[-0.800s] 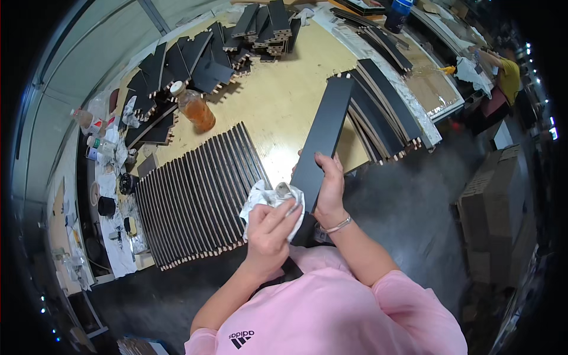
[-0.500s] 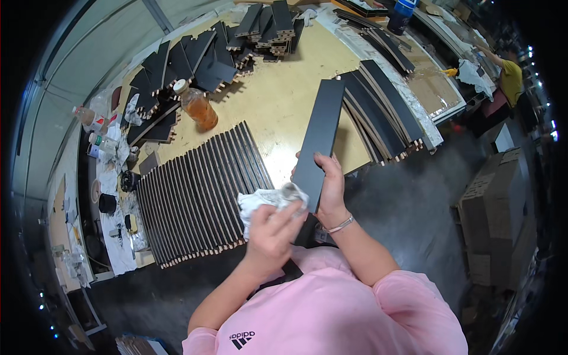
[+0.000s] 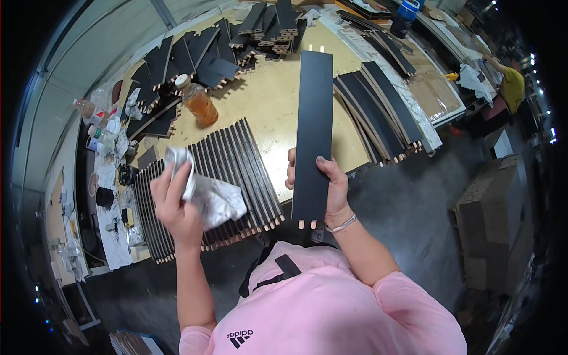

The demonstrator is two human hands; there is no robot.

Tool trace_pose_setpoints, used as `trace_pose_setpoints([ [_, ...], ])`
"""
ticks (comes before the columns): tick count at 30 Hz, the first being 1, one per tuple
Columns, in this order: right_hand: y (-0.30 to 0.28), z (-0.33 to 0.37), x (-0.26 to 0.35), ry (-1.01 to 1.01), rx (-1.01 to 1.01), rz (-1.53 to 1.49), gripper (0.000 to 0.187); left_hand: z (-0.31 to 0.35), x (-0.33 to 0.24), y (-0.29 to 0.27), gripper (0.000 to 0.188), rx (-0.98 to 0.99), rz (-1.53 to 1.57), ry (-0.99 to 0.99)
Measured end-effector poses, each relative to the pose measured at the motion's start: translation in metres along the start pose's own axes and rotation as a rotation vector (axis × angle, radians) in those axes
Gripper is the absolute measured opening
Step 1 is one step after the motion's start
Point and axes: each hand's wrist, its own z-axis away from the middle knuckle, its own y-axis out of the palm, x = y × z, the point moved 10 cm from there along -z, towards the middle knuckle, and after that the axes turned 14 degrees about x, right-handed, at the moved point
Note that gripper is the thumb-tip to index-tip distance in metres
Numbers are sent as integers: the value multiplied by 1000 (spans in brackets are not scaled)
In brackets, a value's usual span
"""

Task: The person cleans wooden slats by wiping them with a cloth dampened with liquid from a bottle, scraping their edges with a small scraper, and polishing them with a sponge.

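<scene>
A black board (image 3: 313, 130) with pale wooden dowels at both ends stands upright in my right hand (image 3: 336, 180). My thumb lies on its face and the fingers wrap behind it. Out to the left, my left hand (image 3: 180, 207) is closed on a white cloth (image 3: 216, 201) with grey smudges, which hangs partly open and blurred. Beneath the cloth, a row of black boards (image 3: 231, 160) stands on edge, side by side, dowel ends facing me. The cloth hides some of them.
An orange-filled bottle (image 3: 200, 105) stands behind the row on the pale table (image 3: 269, 94). Black boards (image 3: 201, 50) are heaped at the back, and curved ones (image 3: 378, 112) lie at the right edge. Cartons (image 3: 488, 219) stand at right. A person in yellow (image 3: 510, 86) is far right.
My left hand has moved left with the cloth, away from the board. The board has come upright, turned face toward me, showing dowels at both ends.
</scene>
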Motion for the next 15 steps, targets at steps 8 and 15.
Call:
trace_pose_setpoints([
  [8, -1, 1, -33, 156, -190, 90, 49, 55, 8, 18, 29, 186, 18, 6],
  [15, -10, 19, -76, 304, -113, 4, 55, 160, 223, -96, 17, -132, 23, -568],
])
